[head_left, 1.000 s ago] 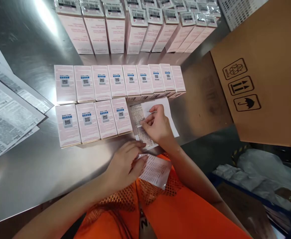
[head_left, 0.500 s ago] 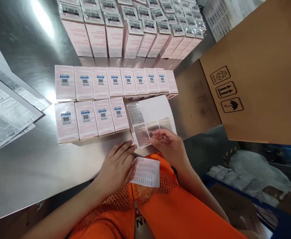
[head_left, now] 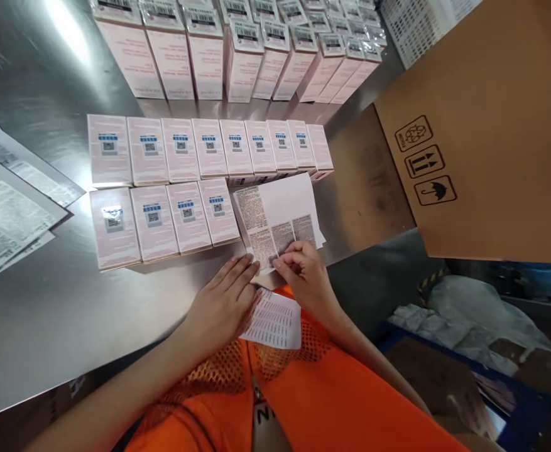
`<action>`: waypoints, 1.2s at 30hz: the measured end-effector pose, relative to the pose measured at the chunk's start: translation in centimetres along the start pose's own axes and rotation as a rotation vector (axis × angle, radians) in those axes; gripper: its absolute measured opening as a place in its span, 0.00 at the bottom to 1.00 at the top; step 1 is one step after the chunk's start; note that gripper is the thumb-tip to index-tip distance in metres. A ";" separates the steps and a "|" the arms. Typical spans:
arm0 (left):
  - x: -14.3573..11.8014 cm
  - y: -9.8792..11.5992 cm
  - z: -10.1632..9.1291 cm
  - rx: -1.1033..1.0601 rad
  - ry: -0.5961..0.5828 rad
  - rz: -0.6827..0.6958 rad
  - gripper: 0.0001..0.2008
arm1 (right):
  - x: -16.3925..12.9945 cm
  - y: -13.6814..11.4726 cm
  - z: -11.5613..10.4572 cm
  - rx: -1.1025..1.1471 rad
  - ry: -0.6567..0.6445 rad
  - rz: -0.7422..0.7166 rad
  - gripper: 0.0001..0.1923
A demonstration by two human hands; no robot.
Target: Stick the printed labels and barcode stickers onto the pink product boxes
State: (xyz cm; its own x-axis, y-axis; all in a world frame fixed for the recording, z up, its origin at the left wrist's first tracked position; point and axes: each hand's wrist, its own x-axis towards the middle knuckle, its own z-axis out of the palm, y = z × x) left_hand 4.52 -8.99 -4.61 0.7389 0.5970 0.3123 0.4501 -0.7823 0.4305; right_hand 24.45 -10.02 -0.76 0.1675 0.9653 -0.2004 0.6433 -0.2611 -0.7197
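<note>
Left hand (head_left: 221,307): palm down, fingers extended and together, tips at near edge of label sheet (head_left: 278,216). Right hand (head_left: 306,279): fingers curled, thumb and forefinger pinched at the sheet's near edge. Both forearms bare, converging toward the sheet.

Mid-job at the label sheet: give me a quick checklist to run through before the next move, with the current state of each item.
1. Label sheet lies flat on the steel table: ok.
2. Left hand fingertips pin the sheet's near edge: ok.
3. Right hand fingers at the bottom row of printed labels: ok; whether a label is lifted: cannot tell.
4. Small printed slip tucked under the left hand: ok.
5. Front row of pink boxes has four boxes, each with a QR sticker on top: ok.
6. Cardboard carton stands apart from the sheet: ok.
</note>
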 end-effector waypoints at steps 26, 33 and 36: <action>0.6 -0.2 -1.4 -0.349 -0.067 -0.261 0.09 | -1.2 1.1 1.4 0.008 0.257 -0.166 0.11; 0.8 -0.2 -1.7 -0.381 -0.047 -0.276 0.10 | -2.5 0.0 -1.0 -0.085 -0.220 -0.376 0.08; 0.9 -0.3 -1.7 -0.368 -0.035 -0.267 0.11 | -2.5 -0.1 -0.9 -0.133 -0.238 -0.350 0.06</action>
State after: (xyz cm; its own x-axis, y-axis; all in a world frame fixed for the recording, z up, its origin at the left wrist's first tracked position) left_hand 4.19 -7.95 -2.99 0.6403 0.7582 0.1231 0.4242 -0.4826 0.7662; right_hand 24.59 -12.41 0.40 -0.2437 0.9626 -0.1186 0.7237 0.0991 -0.6829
